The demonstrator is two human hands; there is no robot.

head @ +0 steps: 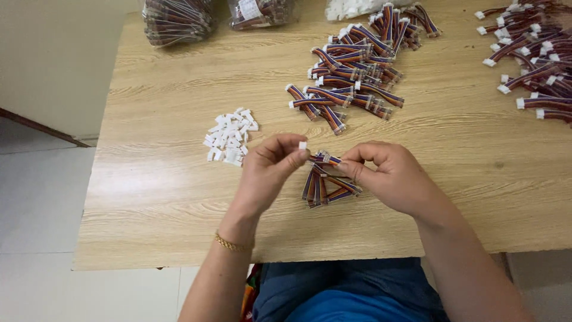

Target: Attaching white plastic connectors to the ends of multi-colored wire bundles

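Pinching a small white connector (302, 145) in the left hand (269, 173), fingers closed on it.
Right hand (390, 176) grips one end of a striped wire bundle (325, 183), fingertips closed around the wires; the connector sits just beside that wire end, between both hands, above the wooden surface (149, 197). Loose white connectors (229, 137) lie near the left hand.

clear bag of cables (177, 21) | far-left edge || clear bag, white label (260, 12) | beside it

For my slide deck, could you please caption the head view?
Left hand pinches a white connector beside a striped wire bundle held by the right hand.
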